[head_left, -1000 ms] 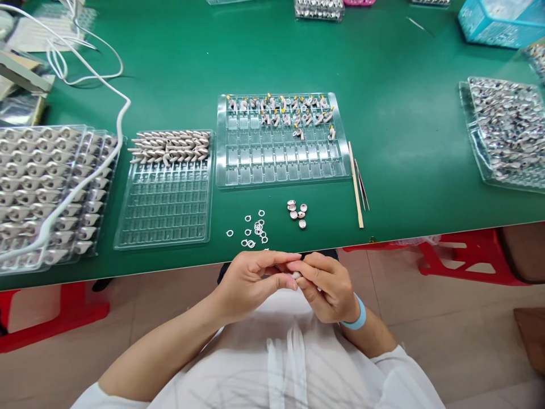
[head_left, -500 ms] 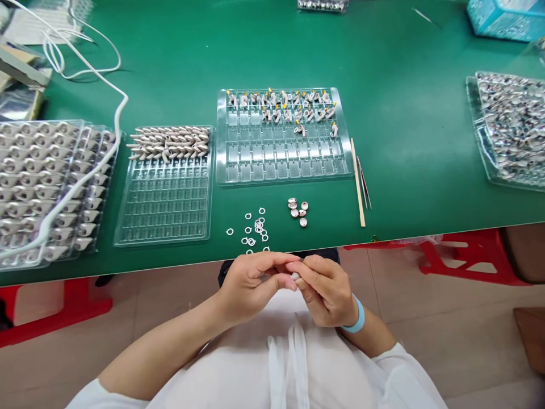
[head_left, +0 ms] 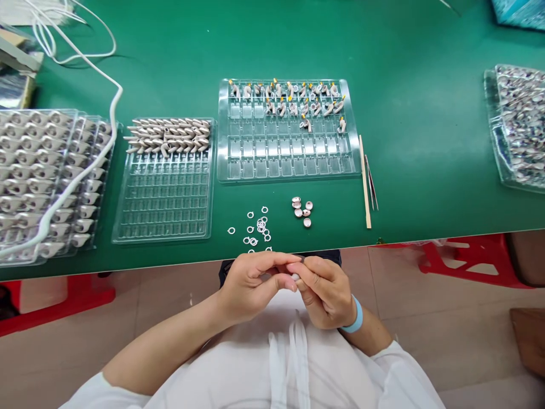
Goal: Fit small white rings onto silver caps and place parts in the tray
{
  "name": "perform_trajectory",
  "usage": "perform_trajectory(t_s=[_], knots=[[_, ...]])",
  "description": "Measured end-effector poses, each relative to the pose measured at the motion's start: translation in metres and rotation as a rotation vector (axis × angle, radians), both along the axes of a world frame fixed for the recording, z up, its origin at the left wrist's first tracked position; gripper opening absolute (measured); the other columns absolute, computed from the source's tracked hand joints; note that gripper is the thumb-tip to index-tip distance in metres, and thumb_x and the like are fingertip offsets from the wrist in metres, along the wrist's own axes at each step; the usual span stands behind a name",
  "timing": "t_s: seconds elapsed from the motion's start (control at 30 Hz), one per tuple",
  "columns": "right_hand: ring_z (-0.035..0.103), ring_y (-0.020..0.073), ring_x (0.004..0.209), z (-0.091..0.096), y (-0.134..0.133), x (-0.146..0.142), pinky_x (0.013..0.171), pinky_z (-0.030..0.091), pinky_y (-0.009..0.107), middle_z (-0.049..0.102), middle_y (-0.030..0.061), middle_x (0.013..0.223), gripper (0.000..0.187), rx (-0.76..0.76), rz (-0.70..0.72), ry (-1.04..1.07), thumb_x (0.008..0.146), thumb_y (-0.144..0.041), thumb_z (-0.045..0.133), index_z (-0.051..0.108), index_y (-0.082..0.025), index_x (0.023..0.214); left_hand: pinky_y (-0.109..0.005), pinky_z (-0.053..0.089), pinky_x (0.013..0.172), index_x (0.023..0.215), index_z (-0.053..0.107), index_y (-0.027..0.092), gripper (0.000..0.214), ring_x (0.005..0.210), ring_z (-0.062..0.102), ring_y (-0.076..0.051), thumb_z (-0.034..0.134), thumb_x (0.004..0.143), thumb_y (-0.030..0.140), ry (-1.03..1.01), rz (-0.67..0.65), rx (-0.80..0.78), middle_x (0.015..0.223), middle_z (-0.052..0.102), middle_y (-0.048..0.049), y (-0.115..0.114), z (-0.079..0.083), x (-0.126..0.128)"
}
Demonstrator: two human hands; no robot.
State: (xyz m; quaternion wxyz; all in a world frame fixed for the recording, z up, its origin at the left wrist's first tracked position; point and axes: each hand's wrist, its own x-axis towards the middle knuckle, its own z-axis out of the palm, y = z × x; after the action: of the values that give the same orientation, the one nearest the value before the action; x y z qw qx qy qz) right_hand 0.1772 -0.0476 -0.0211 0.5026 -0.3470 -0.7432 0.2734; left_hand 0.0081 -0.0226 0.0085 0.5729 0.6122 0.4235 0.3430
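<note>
Just off the table's front edge, my left hand (head_left: 250, 285) and my right hand (head_left: 327, 291) meet fingertip to fingertip. Between them is a small pale part (head_left: 295, 277), like a piece of an earbud, mostly hidden by the fingers. Both hands pinch it between thumb and fingers. Loose white rings (head_left: 254, 242) lie on the table just beyond my left hand. Several small round silvery-beige caps (head_left: 307, 223) sit beyond my right hand. Past these, a clear tray (head_left: 281, 167) holds curved pale parts with yellow tips in its far rows.
A wooden stick (head_left: 365, 187) and tweezers (head_left: 372, 184) lie right of the tray. On the left are a tray of beige stems (head_left: 170, 136) and stacked trays of beige shells (head_left: 34, 153), crossed by a white cable (head_left: 114, 108). A filled tray (head_left: 523, 125) stands far right.
The head view has shifted slightly, so the table items appear a little displaced. My hands keep nearly the same pose around the small part.
</note>
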Motion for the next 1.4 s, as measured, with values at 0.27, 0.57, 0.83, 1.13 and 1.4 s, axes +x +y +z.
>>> perform_trajectory(t_s=[0.27,0.57,0.83,1.13,1.4], knots=[[0.051,0.014,0.063,-0.009,0.007,-0.003,0.051,0.047,0.028,0.058,0.0066,0.079,0.043,-0.06,-0.019,-0.035,0.084,-0.007,0.047,0.05,-0.016,0.125,-0.019,0.058,0.065,0.094,0.072,0.017,0.022,0.07,0.069,-0.013,0.068,0.074,0.009,-0.106,0.043,-0.25,0.079,0.074,-0.0018,0.005,-0.014,-0.002],[0.055,0.0132,0.07,-0.004,0.009,0.012,0.058,0.05,0.026,0.059,0.0056,0.087,0.045,-0.041,0.018,-0.061,0.088,-0.011,0.046,0.045,-0.017,0.132,-0.021,0.058,0.066,0.09,0.07,0.016,0.027,0.068,0.068,-0.012,0.076,0.065,0.008,-0.349,0.066,-0.583,0.074,0.072,0.0003,0.012,-0.001,0.009],[0.051,0.0123,0.068,-0.007,0.009,0.017,0.056,0.048,0.025,0.05,0.0017,0.077,0.047,-0.058,0.022,-0.131,0.089,-0.013,0.047,0.043,-0.021,0.135,-0.027,0.056,0.065,0.078,0.072,0.013,0.014,0.066,0.065,-0.015,0.078,0.065,0.014,-0.349,-0.014,-0.662,0.07,0.07,-0.0023,0.018,-0.002,0.006],[0.054,0.0127,0.073,-0.001,0.01,0.009,0.061,0.052,0.026,0.058,0.0046,0.085,0.042,-0.102,-0.018,0.033,0.092,-0.022,0.048,0.046,-0.021,0.133,-0.027,0.055,0.067,0.075,0.072,0.013,0.019,0.069,0.065,-0.014,0.083,0.061,0.02,-0.455,0.021,-0.81,0.072,0.07,-0.0027,0.014,-0.012,0.005],[0.053,0.0124,0.069,-0.005,0.007,0.01,0.057,0.05,0.026,0.057,0.0035,0.082,0.041,-0.064,-0.079,-0.063,0.09,-0.02,0.051,0.048,-0.021,0.131,-0.027,0.054,0.069,0.079,0.072,0.013,0.024,0.065,0.066,-0.014,0.083,0.062,0.025,-0.48,0.025,-0.925,0.07,0.071,-0.0035,0.012,-0.012,0.008]])
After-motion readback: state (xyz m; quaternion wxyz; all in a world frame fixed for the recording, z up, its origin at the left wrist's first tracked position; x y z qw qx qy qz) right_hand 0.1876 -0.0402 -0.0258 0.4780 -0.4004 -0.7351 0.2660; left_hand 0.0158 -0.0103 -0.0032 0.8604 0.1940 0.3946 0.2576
